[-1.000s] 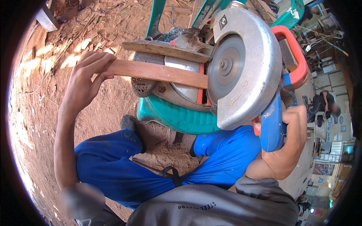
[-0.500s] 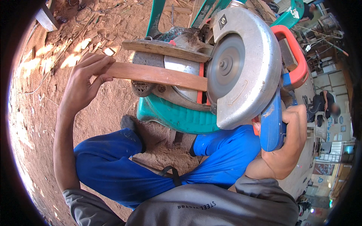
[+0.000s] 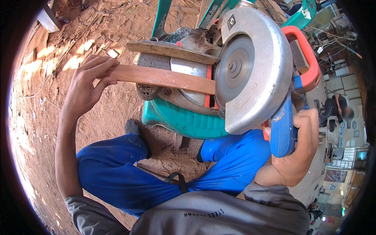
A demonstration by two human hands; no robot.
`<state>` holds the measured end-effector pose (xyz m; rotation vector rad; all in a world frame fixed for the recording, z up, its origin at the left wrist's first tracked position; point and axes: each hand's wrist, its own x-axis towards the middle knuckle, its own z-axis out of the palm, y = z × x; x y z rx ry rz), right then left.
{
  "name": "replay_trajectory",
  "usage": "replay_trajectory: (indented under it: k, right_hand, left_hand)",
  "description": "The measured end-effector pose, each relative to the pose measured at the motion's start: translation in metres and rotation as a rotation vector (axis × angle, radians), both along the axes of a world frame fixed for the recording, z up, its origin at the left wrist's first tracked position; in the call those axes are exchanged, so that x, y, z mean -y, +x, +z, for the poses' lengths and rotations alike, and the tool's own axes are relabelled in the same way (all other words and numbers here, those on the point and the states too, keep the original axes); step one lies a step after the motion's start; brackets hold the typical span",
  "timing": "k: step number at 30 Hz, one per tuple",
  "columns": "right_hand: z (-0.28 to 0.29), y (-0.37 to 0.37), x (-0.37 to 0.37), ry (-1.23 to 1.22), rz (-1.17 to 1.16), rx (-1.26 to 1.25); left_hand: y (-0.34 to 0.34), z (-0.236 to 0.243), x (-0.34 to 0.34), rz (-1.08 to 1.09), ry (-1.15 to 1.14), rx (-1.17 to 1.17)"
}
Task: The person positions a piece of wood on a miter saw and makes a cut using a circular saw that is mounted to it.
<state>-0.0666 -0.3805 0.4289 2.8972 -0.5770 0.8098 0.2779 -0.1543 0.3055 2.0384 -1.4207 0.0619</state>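
My left hand (image 3: 89, 80) pinches the left end of a flat reddish-brown wooden strip (image 3: 164, 77). The strip lies across the base of a miter saw (image 3: 270, 70), and its right end reaches the round blade (image 3: 235, 70). Behind the strip, a worn wooden board (image 3: 172, 52) runs along the saw's fence. The blade face looks smeared, as if spinning. At the right, my right hand (image 3: 299, 145) is wrapped around the saw's blue handle (image 3: 282, 131), a finger by its red trigger. Where the blade meets the strip is partly hidden by the silver guard.
The saw rests on a green plastic chair (image 3: 184, 121), above my blue-trousered legs (image 3: 117, 168). Wood offcuts (image 3: 105, 47) lie scattered on the sandy floor to the far left. A person (image 3: 340, 109) sits at the far right, near cables (image 3: 333, 35) and clutter.
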Motion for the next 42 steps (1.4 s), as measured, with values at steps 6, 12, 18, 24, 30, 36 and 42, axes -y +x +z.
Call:
replay_trajectory:
  k: [6, 12, 18, 24, 30, 36, 42]
  right_hand:
    - [-0.0009, 0.0036, 0.0007, -0.036, -0.006, 0.049]
    - [-0.0005, 0.0028, 0.0018, -0.037, 0.012, 0.046]
    - [-0.0015, -0.0012, -0.0001, 0.006, -0.003, 0.006]
    - [-0.0017, 0.0008, -0.0028, 0.004, -0.021, 0.027]
    - [-0.0012, 0.0007, -0.0030, 0.020, -0.032, 0.014]
    - [-0.0011, 0.0063, -0.0013, -0.029, 0.006, 0.064]
    - [-0.0008, 0.0035, -0.0004, -0.028, 0.005, 0.068]
  left_hand:
    - [-0.0010, 0.0002, -0.0005, 0.013, 0.013, -0.017]
    - [-0.0023, 0.0024, -0.0007, 0.021, 0.022, -0.023]
    - [-0.0015, 0.0012, -0.0007, 0.007, 0.028, -0.003]
    - [-0.0004, -0.0027, 0.0013, 0.021, -0.007, 0.040]
    - [0.0001, -0.0016, 0.0028, 0.007, 0.016, 0.049]
    - [0.0003, -0.0048, 0.0002, 0.020, 0.023, 0.078]
    - [-0.0013, -0.0002, -0.0005, -0.013, 0.017, 0.012]
